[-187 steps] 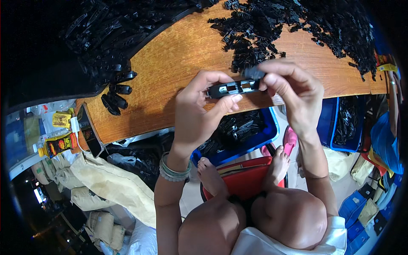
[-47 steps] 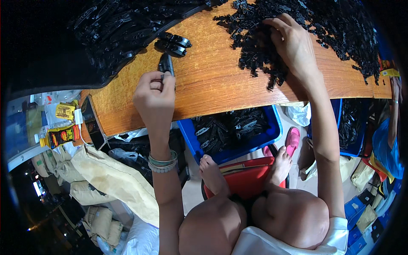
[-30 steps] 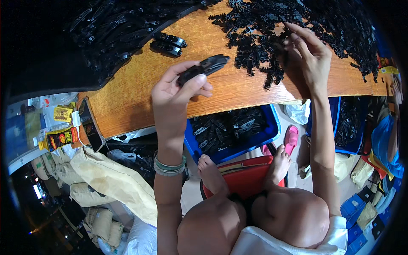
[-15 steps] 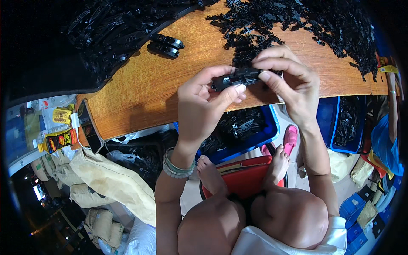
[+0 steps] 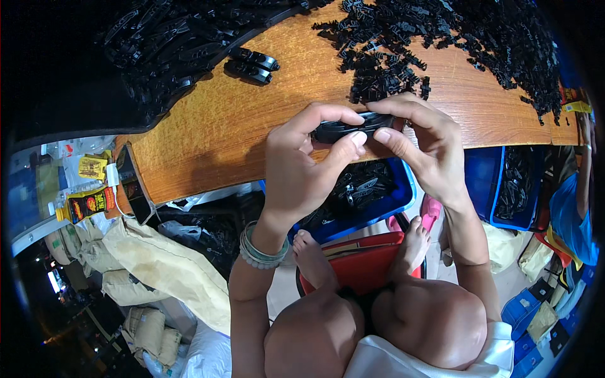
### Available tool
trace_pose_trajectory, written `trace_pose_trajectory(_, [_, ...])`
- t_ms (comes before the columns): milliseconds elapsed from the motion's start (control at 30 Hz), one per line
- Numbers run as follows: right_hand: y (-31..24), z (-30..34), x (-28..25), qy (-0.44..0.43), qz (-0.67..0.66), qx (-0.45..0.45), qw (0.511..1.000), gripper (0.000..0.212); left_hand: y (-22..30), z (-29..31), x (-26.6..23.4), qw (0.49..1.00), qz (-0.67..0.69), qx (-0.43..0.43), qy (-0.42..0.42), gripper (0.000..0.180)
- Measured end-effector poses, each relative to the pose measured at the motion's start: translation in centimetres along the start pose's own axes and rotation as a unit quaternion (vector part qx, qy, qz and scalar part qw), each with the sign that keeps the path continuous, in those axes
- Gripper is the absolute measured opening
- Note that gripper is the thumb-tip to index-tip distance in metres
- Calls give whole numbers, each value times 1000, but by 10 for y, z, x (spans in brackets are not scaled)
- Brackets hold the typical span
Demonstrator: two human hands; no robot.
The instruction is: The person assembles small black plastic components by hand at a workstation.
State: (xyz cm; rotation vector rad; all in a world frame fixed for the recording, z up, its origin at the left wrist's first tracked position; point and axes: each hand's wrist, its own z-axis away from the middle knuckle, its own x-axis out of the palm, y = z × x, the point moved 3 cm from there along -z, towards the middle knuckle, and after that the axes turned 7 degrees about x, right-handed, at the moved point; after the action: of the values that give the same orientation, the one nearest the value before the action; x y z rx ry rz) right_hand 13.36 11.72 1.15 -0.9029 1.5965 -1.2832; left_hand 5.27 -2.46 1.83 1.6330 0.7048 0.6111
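Between my two hands, above the front edge of the wooden table point(image 5: 208, 145), is a long black plastic part point(image 5: 343, 130) with rounded ends. My left hand point(image 5: 305, 148) pinches its left end between thumb and forefinger. On its right end, my right hand point(image 5: 425, 142) presses with thumb and fingers. The part lies roughly level, its smooth side partly showing; my fingers hide both tips. Beyond my right hand, a heap of small black clips point(image 5: 384, 75) spreads over the table. Two similar black parts point(image 5: 252, 66) lie side by side at the back left.
A pile of long black parts point(image 5: 170, 44) covers a dark surface at the far left. Below the table stand a blue bin point(image 5: 403, 189) of black pieces and another blue bin point(image 5: 498, 208). A red stool point(image 5: 353, 271) is between my legs. Another person's blue sleeve point(image 5: 570, 201) shows at the right.
The black part has been turned over in my fingers, from its open, hollow side to a smoother side. My right hand has come lower and slightly nearer my left.
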Motion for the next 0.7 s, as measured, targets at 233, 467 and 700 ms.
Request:
trace_pose_trajectory(233, [-2, 9, -5, -49, -36, 61, 996, 25, 0, -1, -5, 997, -46, 4, -62, 19])
trace_pose_trajectory(467, [1, 17, 20, -234, 98, -34, 967, 18, -18, -47, -89, 848, -494, 167, 89, 20])
trace_pose_trajectory(700, [11, -73, -14, 122, 365, -146, 911, 13, -16, -40, -72, 798, -588, 126, 31, 26])
